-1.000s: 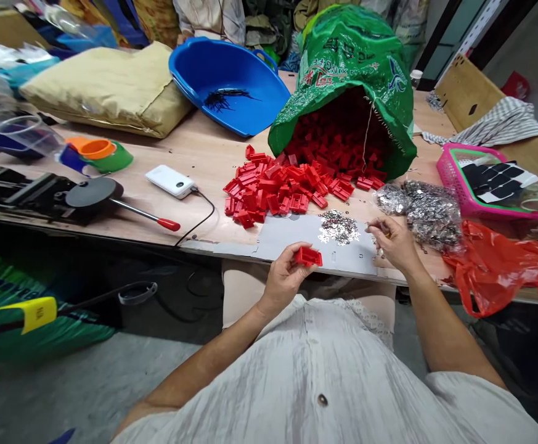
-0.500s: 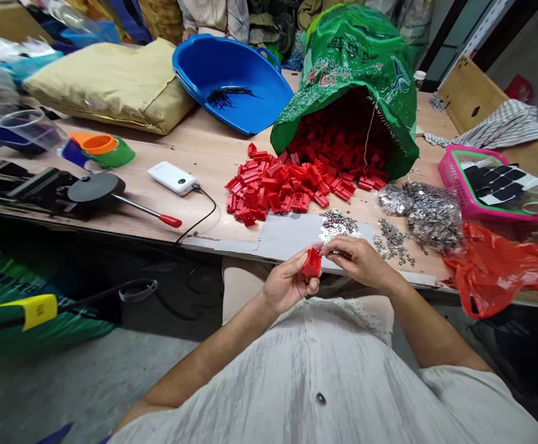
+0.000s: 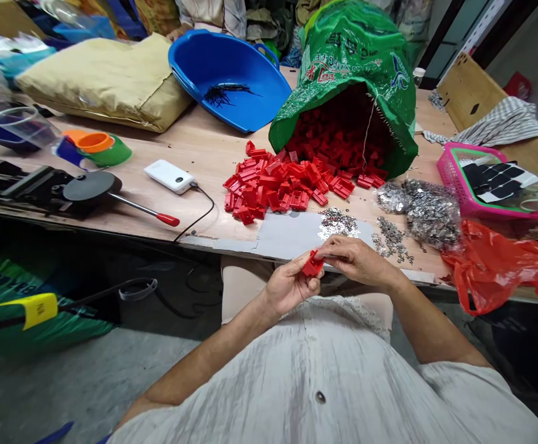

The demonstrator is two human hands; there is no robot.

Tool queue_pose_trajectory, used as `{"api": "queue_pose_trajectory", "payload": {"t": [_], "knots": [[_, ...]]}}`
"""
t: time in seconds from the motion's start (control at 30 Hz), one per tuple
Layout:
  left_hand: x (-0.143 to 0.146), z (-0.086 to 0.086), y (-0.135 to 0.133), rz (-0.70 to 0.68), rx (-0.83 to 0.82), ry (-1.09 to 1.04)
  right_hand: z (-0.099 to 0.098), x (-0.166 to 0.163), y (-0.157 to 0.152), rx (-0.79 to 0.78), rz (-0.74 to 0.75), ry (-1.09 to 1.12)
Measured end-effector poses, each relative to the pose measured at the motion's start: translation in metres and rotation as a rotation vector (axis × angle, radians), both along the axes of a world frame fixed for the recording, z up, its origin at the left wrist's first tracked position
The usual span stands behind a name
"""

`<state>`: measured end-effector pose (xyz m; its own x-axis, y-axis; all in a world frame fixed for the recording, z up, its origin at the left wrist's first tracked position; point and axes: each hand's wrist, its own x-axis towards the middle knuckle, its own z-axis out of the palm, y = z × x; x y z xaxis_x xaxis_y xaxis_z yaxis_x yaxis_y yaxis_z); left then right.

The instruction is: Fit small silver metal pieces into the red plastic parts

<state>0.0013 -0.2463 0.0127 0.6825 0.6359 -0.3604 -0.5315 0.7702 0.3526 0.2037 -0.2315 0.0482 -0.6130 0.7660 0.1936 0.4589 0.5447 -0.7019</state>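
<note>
One red part (image 3: 312, 265) is just below the frame's centre, gripped by the left hand (image 3: 291, 285); the right hand (image 3: 352, 259) bends at its edge, whether gripping, I cannot tell.

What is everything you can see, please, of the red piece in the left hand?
The red piece is small, hollow and box-like, and looks like hard plastic. It is held tilted by the left hand, near the edge of the table, and the right hand touches its upper right side. The hands hide part of it; details inside are too small to tell.
</note>
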Motion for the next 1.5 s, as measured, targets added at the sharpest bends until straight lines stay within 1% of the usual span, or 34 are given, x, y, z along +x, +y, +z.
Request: {"api": "queue_pose_trajectory", "payload": {"t": [0.07, 0.13, 0.2, 0.27, 0.33, 0.57, 0.67, 0.8, 1.0, 1.17, 1.27, 1.5], "knots": [[0.0, 0.0, 0.0, 0.002, -0.017, -0.007, 0.001, 0.001, 0.0, -0.034, -0.024, 0.056], [-0.001, 0.0, 0.001, 0.006, -0.028, -0.011, 0.001, 0.002, 0.0, -0.065, -0.101, 0.082], [-0.001, 0.0, 0.0, 0.008, -0.025, -0.015, 0.0, 0.003, -0.002, -0.098, -0.194, 0.06], [0.0, 0.0, 0.0, 0.004, -0.01, -0.012, -0.002, 0.003, -0.005, -0.128, -0.251, 0.022], [0.001, 0.001, -0.001, 0.001, 0.006, -0.006, -0.003, 0.001, -0.008, -0.141, -0.271, -0.005], [0.004, 0.001, -0.003, 0.033, 0.006, 0.002, -0.004, -0.009, -0.01, -0.106, -0.31, -0.045], [0.005, 0.0, -0.003, 0.048, 0.002, 0.015, -0.004, -0.014, -0.011, -0.12, -0.354, -0.042], [0.005, -0.001, -0.003, 0.076, 0.008, 0.025, -0.003, -0.02, -0.012, -0.142, -0.424, 0.015], [0.005, -0.002, -0.003, 0.094, 0.031, 0.03, 0.0, -0.022, -0.013, -0.103, -0.518, -0.005], [0.006, -0.004, -0.003, 0.094, 0.017, 0.018, 0.004, -0.024, -0.014, -0.078, -0.526, -0.07], [0.007, -0.004, -0.003, 0.095, 0.019, 0.018, 0.008, -0.026, -0.015, -0.105, -0.518, -0.123], [0.009, -0.005, -0.003, 0.073, 0.0, 0.043, 0.012, -0.026, -0.015, -0.153, -0.498, -0.168]]}}
